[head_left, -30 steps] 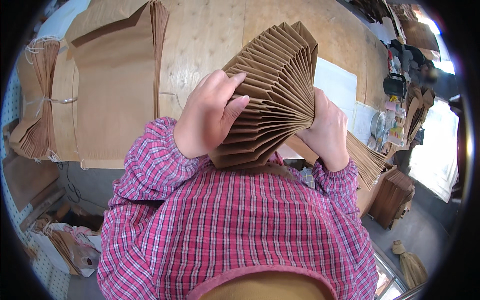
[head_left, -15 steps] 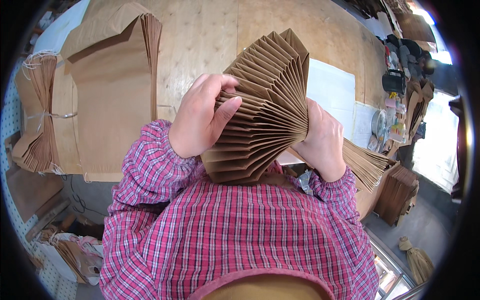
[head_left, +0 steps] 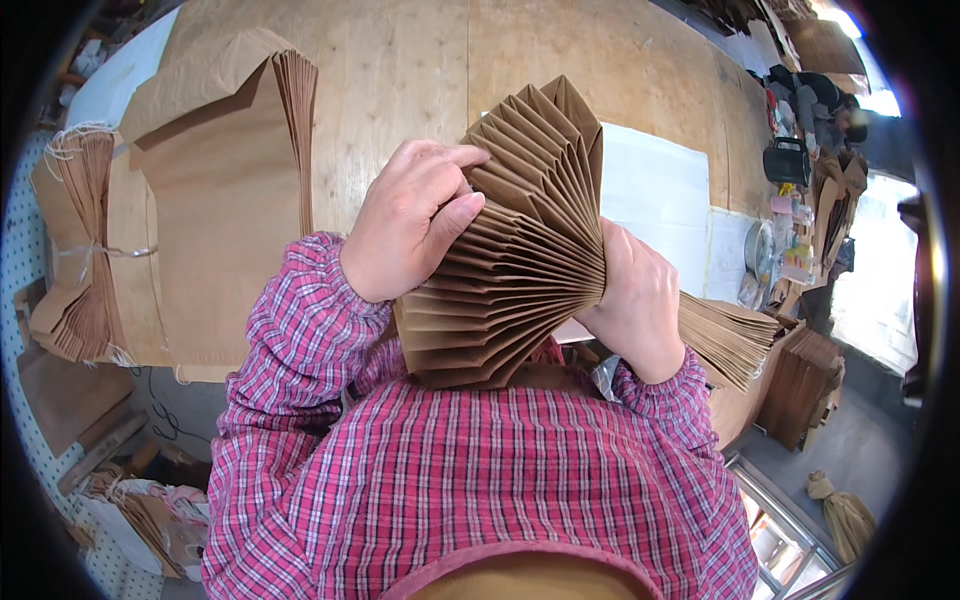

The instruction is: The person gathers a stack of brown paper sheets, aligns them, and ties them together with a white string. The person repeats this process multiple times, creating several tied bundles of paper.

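A thick bundle of brown paper bags [head_left: 525, 240] is fanned out in front of my chest, its folded edges spread like an accordion. My right hand [head_left: 637, 300] is wrapped around the narrow, gathered end of the bundle. At the spread edges on the other side, my left hand [head_left: 410, 215] is curled, thumb and forefinger closed on some of the folds. Its other fingertips are partly hidden behind the paper.
Another stack of brown paper bags [head_left: 215, 200] lies on the wooden table [head_left: 400, 60] at left, beside a tied bundle [head_left: 85, 240]. White sheets [head_left: 655, 185] lie behind my right hand. More bag bundles [head_left: 730, 335] stand at right. A person [head_left: 830, 105] is at the far right.
The fanned bundle has shifted slightly left and down in view, with my right hand still around its gathered end. My left hand's fingers have moved a little along the folds.
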`<action>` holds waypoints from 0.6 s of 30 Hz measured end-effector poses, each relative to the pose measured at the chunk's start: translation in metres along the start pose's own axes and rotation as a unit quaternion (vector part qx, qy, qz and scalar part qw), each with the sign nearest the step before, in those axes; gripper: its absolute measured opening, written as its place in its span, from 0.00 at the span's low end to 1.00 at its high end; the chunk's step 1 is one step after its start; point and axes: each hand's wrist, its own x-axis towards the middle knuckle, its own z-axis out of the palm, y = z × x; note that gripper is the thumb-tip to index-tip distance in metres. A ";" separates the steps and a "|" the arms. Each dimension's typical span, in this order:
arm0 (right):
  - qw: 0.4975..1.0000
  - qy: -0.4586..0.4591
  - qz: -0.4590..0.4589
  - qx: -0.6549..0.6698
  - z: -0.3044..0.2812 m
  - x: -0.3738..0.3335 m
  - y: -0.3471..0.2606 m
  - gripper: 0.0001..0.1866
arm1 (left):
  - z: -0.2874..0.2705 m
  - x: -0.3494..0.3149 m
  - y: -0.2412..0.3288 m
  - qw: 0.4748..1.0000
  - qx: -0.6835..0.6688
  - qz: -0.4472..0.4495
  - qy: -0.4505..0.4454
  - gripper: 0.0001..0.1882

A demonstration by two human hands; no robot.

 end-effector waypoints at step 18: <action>1.000 0.010 -0.007 0.006 -0.005 -0.005 -0.005 0.26 | 0.008 0.029 -0.005 0.999 0.004 0.040 -0.004 0.11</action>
